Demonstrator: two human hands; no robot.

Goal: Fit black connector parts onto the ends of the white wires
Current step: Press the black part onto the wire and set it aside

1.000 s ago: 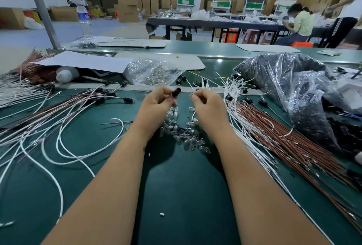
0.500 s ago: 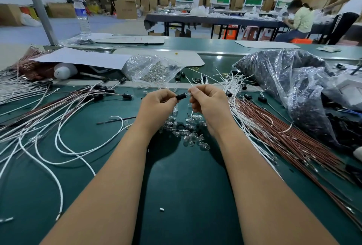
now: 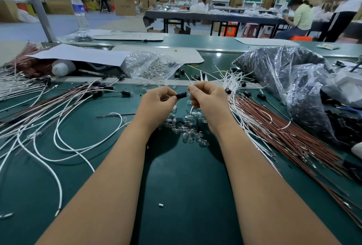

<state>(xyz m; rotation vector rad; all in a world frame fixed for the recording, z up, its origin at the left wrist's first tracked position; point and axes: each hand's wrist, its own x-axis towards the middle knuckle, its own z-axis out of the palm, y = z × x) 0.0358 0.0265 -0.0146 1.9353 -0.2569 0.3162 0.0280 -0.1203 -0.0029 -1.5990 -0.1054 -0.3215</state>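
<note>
Fingers [image 3: 171,99] of the left hand [image 3: 156,105] pinch one end of a black connector [image 3: 181,95], and fingers of the right hand [image 3: 208,101] are curled round its other end, where a small clear bulb shows. The connector is held level between both hands, above the green bench [image 3: 176,176]. Both forearms reach forward, wrists slightly raised. Just beneath the fingers lies a loose heap of clear bulbs [image 3: 188,127]. Beyond them a clear bag [image 3: 150,66] holds more bulbs. Right of the fingers spread white wires [image 3: 235,96] beside a brown wire bundle [image 3: 284,127], and farther right a large plastic bag [image 3: 290,80] holds black parts. Left of the fingers, wires already fitted with connectors [image 3: 78,96] lie scattered
</note>
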